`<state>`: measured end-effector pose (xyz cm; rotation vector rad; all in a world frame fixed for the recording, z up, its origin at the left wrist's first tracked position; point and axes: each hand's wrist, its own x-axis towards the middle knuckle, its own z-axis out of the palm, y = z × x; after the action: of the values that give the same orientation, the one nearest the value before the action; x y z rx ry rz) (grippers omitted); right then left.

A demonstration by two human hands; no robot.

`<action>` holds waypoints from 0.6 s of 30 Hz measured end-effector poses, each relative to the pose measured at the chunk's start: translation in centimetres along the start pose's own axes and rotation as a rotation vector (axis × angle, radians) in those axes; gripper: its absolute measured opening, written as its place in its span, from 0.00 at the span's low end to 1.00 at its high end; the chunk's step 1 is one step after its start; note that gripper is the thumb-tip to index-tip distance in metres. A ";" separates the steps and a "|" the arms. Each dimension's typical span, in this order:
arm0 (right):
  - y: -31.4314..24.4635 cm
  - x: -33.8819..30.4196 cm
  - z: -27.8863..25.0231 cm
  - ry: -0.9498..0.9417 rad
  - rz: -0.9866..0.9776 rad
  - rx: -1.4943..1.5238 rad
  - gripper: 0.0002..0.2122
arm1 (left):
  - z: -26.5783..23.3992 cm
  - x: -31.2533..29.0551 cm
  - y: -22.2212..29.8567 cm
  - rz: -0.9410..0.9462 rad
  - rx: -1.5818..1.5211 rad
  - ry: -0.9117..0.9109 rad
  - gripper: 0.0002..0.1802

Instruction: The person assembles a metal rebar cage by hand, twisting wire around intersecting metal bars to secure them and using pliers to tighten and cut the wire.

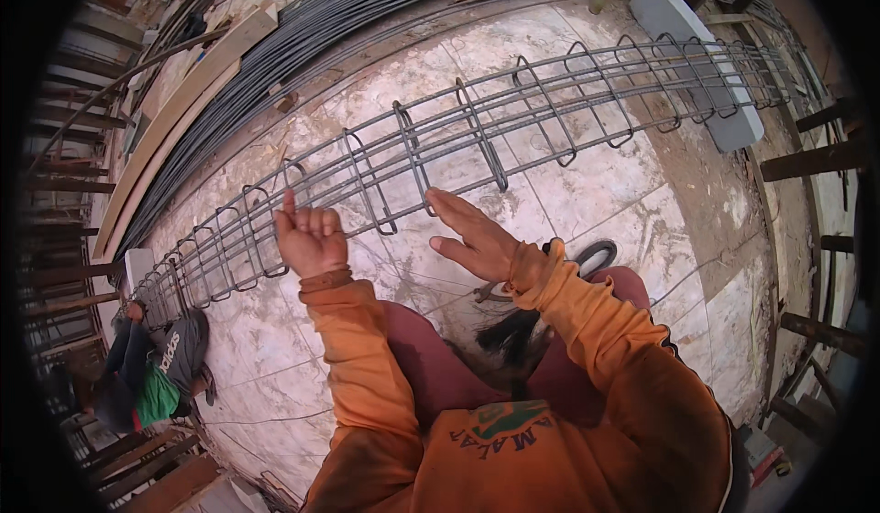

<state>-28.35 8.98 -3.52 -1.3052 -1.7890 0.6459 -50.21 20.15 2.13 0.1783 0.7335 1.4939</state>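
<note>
A long rebar cage (541,100) of straight bars and bent rectangular stirrups stretches across in front of me. My left hand (313,241) is beside its near bars, with one finger raised and the others curled toward the palm; nothing shows in it. To the right, my right hand (477,238) is open, fingers stretched out, its fingertips at the bottom of a stirrup (412,146). Whether they touch the steel I cannot tell. Between my knees lies a dark bundle of thin wires (507,337). A brownish tool-like piece (489,293), partly hidden, shows below my right wrist.
A grey block (724,114) supports the cage's right end; a pale block (138,265) is at its left end. Another person (170,371) crouches there. Long loose rebars (312,32) and wooden planks (174,128) lie beyond. Posts (816,160) stand at the right.
</note>
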 end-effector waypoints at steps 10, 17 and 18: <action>-1.7 0.2 0.4 -0.222 0.445 0.731 0.14 | 1.8 -3.1 -7.6 -0.141 0.271 -0.008 0.22; -2.8 -0.3 0.4 -0.106 0.599 0.827 0.12 | 2.7 -4.0 -8.1 -0.199 0.611 -0.162 0.20; -3.0 -0.2 0.5 -0.093 0.599 0.837 0.11 | 2.7 -4.0 -8.0 -0.195 0.620 -0.160 0.21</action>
<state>-30.29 7.83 -1.48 -1.1817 -0.9472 1.5926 -41.66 16.42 1.24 0.6679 1.0346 1.0184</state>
